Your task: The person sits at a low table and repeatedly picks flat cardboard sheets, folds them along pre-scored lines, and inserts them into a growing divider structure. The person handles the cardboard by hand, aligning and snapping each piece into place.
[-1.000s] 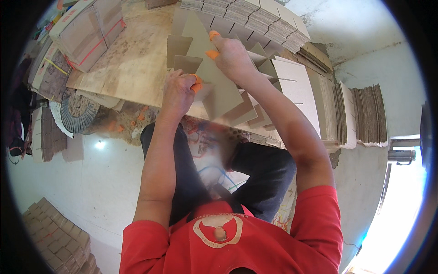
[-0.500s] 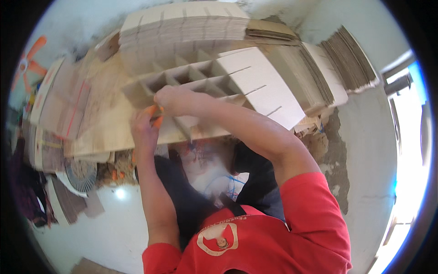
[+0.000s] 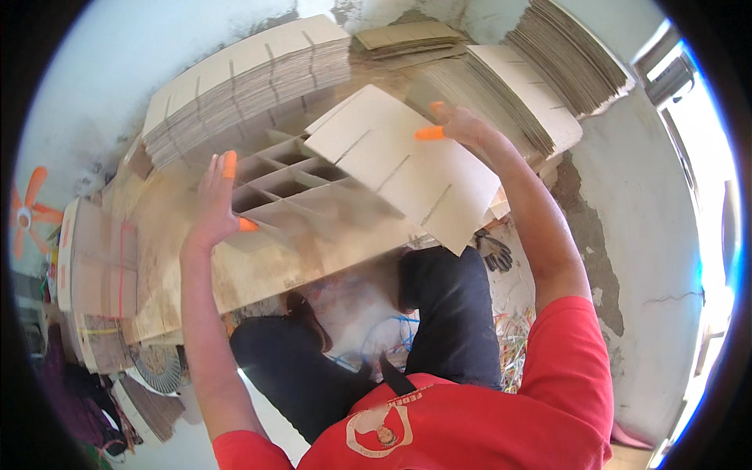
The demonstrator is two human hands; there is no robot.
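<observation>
My left hand (image 3: 213,202) is open, thumb spread from the fingers, at the left end of a cardboard divider grid (image 3: 270,188). Orange covers sit on its thumb and a finger. The grid stands upright on the wooden table, its cells facing up, partly blurred. Slotted cardboard sheets (image 3: 392,153) lie at a slant over the grid's right end, their near corner past the table edge. Over their far right edge, my right hand (image 3: 464,129) is open, also with orange-covered digits. Whether it touches the sheets I cannot tell.
Behind the grid is a tall stack of slotted cardboard (image 3: 251,78). More stacks (image 3: 525,94) stand at the right, with flat brown pieces (image 3: 411,37) at the back. The wooden table (image 3: 274,254) ends before my knees. A dark glove (image 3: 495,252) lies beyond my right knee.
My hands were close together at the grid's left corner and are now wide apart. The right hand has moved right to the slotted sheets. The whole view has shifted.
</observation>
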